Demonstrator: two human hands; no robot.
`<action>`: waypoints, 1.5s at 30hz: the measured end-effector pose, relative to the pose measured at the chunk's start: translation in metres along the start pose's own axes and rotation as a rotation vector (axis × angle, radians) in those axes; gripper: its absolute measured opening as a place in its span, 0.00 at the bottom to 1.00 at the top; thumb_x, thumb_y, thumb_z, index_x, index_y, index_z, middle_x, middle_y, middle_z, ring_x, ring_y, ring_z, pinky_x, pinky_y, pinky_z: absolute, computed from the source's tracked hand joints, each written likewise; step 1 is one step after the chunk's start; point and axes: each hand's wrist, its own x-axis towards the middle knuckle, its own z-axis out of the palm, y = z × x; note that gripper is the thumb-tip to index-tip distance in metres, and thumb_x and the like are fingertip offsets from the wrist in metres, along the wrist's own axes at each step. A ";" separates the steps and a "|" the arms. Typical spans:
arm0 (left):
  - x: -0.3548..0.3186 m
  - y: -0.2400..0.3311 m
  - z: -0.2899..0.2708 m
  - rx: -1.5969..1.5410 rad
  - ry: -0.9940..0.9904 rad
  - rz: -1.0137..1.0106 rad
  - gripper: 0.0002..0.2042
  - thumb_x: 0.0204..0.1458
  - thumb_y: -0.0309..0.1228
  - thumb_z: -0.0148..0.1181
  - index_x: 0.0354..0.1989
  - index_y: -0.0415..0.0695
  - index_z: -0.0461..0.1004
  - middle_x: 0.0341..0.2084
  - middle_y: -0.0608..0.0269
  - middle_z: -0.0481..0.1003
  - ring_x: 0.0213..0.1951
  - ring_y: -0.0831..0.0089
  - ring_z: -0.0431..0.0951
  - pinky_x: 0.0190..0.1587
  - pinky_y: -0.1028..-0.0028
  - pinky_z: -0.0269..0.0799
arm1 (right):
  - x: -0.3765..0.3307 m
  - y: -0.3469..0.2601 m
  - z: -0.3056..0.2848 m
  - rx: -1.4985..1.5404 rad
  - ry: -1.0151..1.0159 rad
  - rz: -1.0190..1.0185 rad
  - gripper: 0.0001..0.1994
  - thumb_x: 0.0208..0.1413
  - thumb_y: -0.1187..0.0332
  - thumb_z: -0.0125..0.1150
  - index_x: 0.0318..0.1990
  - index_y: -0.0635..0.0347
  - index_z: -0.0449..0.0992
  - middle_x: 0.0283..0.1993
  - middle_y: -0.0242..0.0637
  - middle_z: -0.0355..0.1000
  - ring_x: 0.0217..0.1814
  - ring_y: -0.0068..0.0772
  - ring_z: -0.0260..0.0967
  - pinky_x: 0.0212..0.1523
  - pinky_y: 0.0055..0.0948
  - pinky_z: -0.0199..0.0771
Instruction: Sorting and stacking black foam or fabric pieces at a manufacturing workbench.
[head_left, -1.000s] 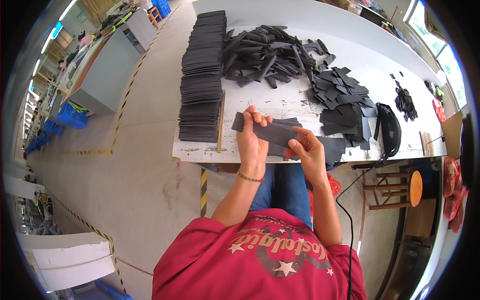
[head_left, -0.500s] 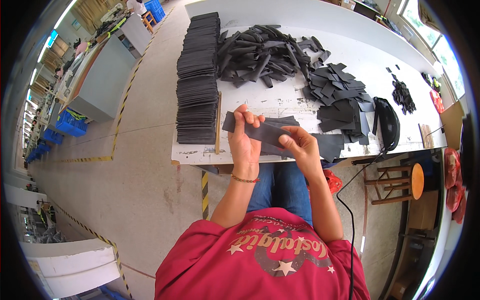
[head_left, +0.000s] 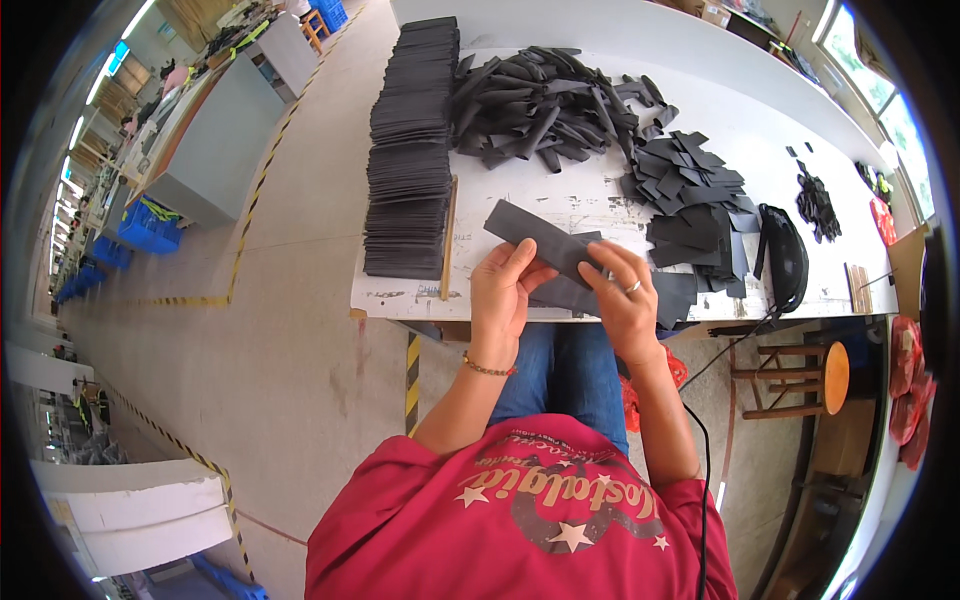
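Observation:
A flat dark grey strip (head_left: pixel 530 228) of fabric-like material slants between my hands, above the near edge of the table. My left hand (head_left: pixel 502 295) pinches its lower edge, thumb on top and fingers beneath. Over the strip's right end lies my right hand (head_left: pixel 622 292), its fingers bent onto it and a ring on one finger. More dark strips (head_left: pixel 676 290) lie on the table below and to the right of my hands. Farther right there is a loose heap of flat dark pieces (head_left: pixel 690 172). A larger heap of curled dark pieces (head_left: pixel 545 105) sits beyond my hands.
A long stack of dark pieces (head_left: pixel 408 150) lines the left of the white table (head_left: pixel 500 182), beside a wooden strip (head_left: pixel 449 238). At the right are a black case (head_left: pixel 784 258) with a cable and small black pieces (head_left: pixel 817 203). A wooden stool (head_left: pixel 833 378) stands on the floor.
My left hand has turned from upright fingers at the strip's left end to a thumb-on-top pinch nearer its middle. The strip tilts more, left end farther away. The view has shifted slightly.

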 end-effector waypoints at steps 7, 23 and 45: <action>0.003 -0.014 -0.004 0.148 -0.027 0.040 0.07 0.56 0.27 0.62 0.35 0.34 0.75 0.29 0.60 0.77 0.30 0.72 0.79 0.35 0.71 0.81 | -0.034 0.000 0.022 1.023 0.007 1.139 0.12 0.64 0.66 0.55 0.43 0.66 0.79 0.39 0.34 0.77 0.40 0.21 0.72 0.40 0.22 0.73; -0.006 -0.046 -0.015 0.216 -0.130 -0.086 0.06 0.57 0.28 0.61 0.34 0.36 0.75 0.27 0.57 0.78 0.29 0.69 0.81 0.34 0.72 0.80 | -0.032 -0.010 0.039 1.195 0.226 1.282 0.10 0.60 0.64 0.62 0.28 0.58 0.77 0.25 0.23 0.68 0.27 0.14 0.60 0.31 0.18 0.60; 0.061 -0.024 -0.044 0.628 0.003 0.179 0.09 0.48 0.29 0.68 0.33 0.37 0.76 0.26 0.63 0.77 0.26 0.74 0.77 0.30 0.78 0.71 | -0.032 0.052 0.037 0.423 0.033 0.992 0.08 0.53 0.71 0.65 0.38 0.66 0.77 0.21 0.31 0.70 0.24 0.19 0.64 0.27 0.24 0.65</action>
